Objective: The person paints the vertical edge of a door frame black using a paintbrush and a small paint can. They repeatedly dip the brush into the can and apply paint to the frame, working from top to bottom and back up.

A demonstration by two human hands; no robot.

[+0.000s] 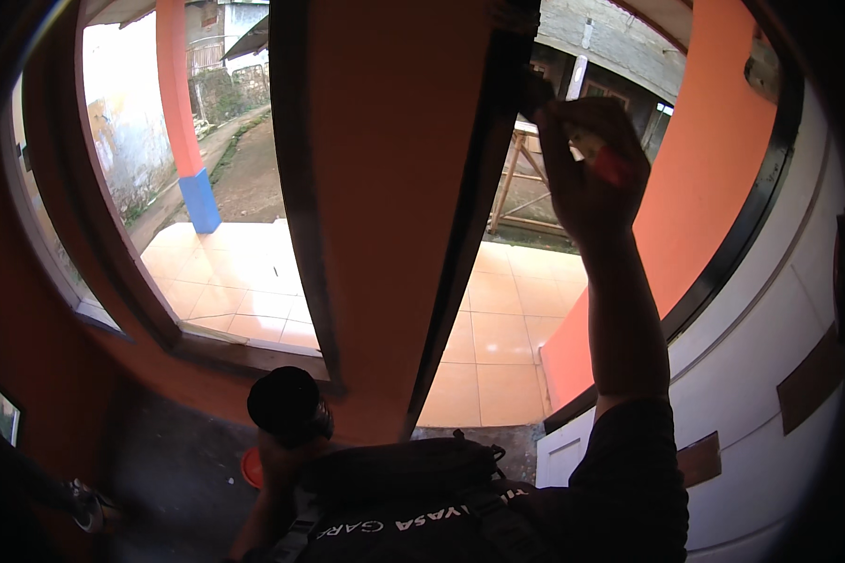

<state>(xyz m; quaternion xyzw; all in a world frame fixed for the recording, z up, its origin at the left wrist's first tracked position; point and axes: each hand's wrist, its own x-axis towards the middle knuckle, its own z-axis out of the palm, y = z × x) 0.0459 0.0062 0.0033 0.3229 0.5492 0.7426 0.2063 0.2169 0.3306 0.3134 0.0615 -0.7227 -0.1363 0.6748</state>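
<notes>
My right hand [599,174] is raised high and closed round a paintbrush [613,167] whose handle shows some red. The dark bristle end meets or comes very near the dark door frame [474,178] on its upper part; exact contact is too dim to tell. Low down at my left, my left hand [280,458] grips a round can [286,403] with a black top, held upright in front of my body. What lies inside the can is too dark to make out.
An orange wall strip [394,188] stands between a dark-framed window [305,188] and the doorway. At right is a white door [770,403] with brown patches. A red round thing [251,467] sits below the can. A shoe [88,507] shows at lower left. Tiled floor [483,347] lies outside.
</notes>
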